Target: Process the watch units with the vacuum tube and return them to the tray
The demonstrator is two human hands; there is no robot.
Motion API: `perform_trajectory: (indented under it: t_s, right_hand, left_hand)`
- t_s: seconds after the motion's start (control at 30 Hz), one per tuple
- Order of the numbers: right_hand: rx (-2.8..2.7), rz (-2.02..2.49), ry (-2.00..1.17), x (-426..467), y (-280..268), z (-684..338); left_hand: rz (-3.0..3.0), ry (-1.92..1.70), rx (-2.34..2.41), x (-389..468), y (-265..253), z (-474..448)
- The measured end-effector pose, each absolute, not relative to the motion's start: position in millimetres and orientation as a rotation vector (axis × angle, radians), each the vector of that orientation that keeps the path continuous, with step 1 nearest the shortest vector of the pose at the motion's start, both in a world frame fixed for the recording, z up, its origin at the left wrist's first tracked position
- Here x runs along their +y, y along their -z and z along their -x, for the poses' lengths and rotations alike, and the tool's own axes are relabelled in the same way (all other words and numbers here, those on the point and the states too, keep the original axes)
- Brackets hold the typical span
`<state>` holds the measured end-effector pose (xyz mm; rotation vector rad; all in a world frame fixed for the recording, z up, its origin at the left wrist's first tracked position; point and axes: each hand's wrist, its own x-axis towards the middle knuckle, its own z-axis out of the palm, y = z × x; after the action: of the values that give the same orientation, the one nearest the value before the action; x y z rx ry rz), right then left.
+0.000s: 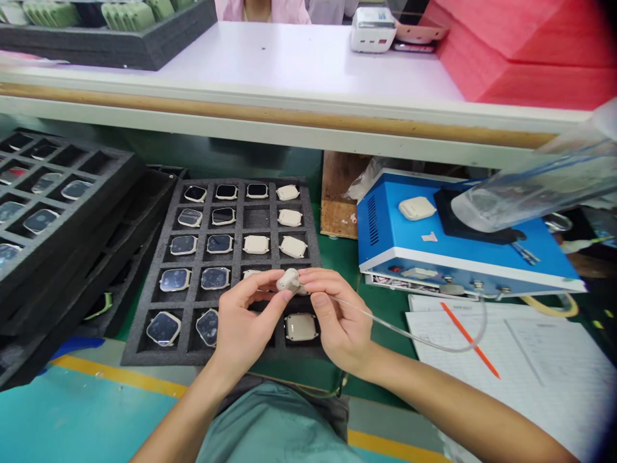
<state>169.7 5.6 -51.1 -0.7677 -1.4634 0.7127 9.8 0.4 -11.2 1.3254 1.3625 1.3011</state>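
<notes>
My left hand [250,318] is closed on a small cream smartwatch case [288,280], pinched between thumb and fingers and tilted on edge. My right hand [341,321] is closed around the end of a thin clear tube [409,335], close against the case; whether the tube's tip touches it is hidden by my fingers. Below both hands lies a dark foam tray [193,297] with square pockets. Watches with dark screens fill its left columns, and several cream cases [292,246] lie back up on the right. One pocket [257,218] in the second row holds no watch.
The tube runs to a blue machine [385,222] with a cream watch case [417,208] and a clear cylinder [535,173] on top. Papers [540,360] and an orange pen [470,339] lie at right. Stacked foam trays [110,199] stand left. A shelf [289,128] crosses ahead; a person [263,9] sits beyond.
</notes>
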Motion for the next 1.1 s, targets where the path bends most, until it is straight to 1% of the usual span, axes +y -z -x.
perform_trajectory:
  t_s: [0.47,0.73,1.1]
  right_hand:
    - [-1.436,0.771,-0.736,6.6,52.1,-167.6]
    - [-1.421,0.736,-0.698,14.6,47.4,-166.2]
    - [-1.414,0.737,-0.674,19.0,46.4,-165.9]
  left_hand:
    - [-1.381,-1.295,1.387,0.4,13.2,-7.3]
    - [-1.434,-1.311,1.475,6.3,12.4,-5.9]
    - [-1.443,-1.314,1.480,8.1,13.6,-5.1]
